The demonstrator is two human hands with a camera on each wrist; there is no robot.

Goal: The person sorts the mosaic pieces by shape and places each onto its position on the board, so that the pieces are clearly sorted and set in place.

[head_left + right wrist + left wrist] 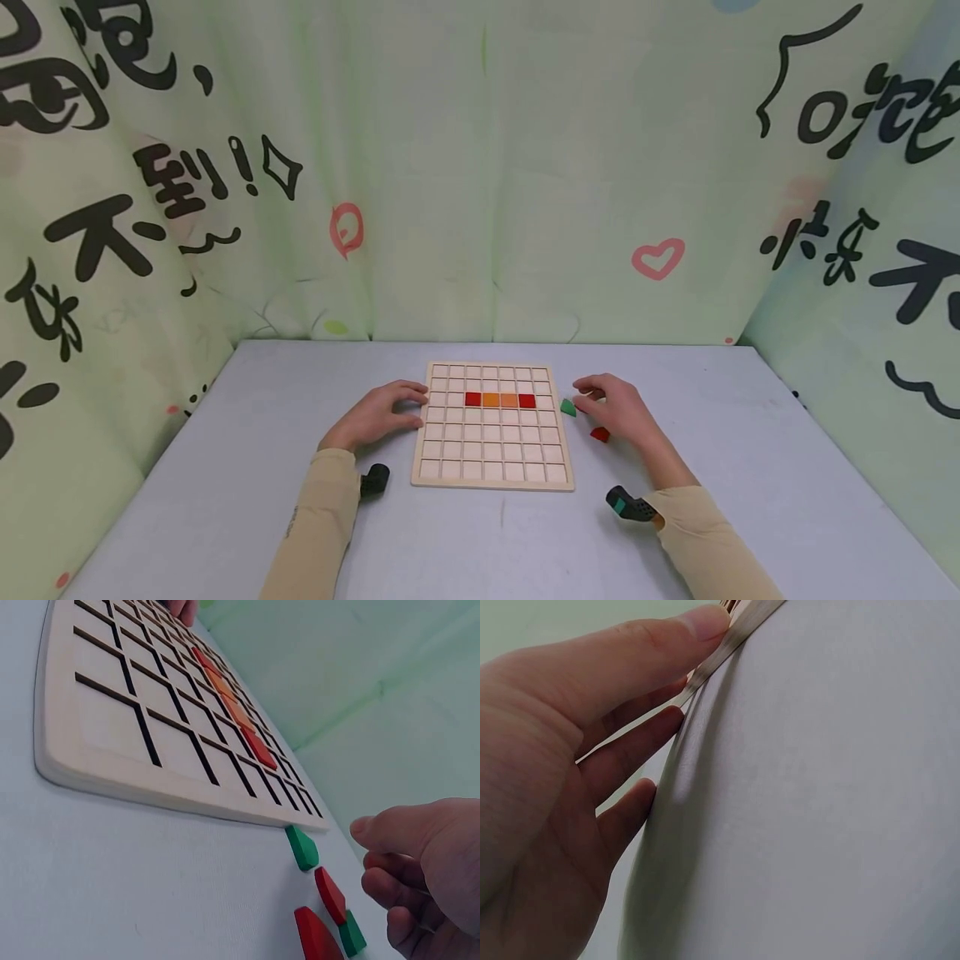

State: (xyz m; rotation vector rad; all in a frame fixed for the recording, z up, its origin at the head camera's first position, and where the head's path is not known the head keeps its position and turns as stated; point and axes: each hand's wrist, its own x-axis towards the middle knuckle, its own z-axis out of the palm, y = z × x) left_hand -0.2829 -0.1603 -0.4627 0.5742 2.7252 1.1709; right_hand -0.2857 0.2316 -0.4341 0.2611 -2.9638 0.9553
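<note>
A wooden grid board (491, 485) lies flat on the table. One row holds a red tile (473, 399), two orange tiles (499, 400) side by side, and another red tile (527, 402). At the board's left edge my left hand (378, 414) rests its thumb and fingertips, fingers spread and relaxed. My right hand (617, 406) hovers right of the board with loosely bent fingers and nothing visible in them. Beneath and beside it lie loose pieces: a green piece (302, 849) by the board's edge, two red pieces (330, 894) and a second green piece (352, 934), partly hidden in the head view.
The pale table (502, 550) ends at a printed curtain (487, 167) behind, with curtains at both sides too. A dark wrist device (375, 481) sits at the left cuff, and another device (630, 505) at the right cuff.
</note>
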